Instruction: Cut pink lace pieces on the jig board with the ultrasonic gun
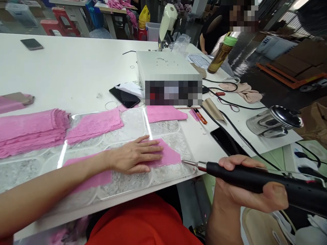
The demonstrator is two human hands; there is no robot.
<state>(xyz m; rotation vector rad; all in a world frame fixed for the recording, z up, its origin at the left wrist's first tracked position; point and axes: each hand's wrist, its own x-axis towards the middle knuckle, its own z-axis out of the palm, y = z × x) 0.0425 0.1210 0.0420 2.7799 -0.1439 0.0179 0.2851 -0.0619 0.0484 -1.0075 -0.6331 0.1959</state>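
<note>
My left hand (138, 154) lies flat, fingers spread, on a small pink fabric piece (170, 153) on the patterned clear mat (127, 182). In my right hand (245, 183) is a thick black pen-shaped tool (245, 177) with a slim metal tip. That tip meets the right corner of the pink piece, or sits just beside it; I cannot tell which. Another pink piece (98, 178) lies partly under my left forearm. Beyond the hand are a lacy pink piece (98, 126) and, farther right, a flat pink piece (165, 114). A stack of pink fabric (30, 131) sits at the left.
A white control box (166, 63) stands behind the mat, with black cables running right. Around it lie phones (125, 97), orange-handled snips (200, 116) and a steel-lidded cup (272, 122). A green-capped bottle (222, 56) stands farther back, near another person (217, 25).
</note>
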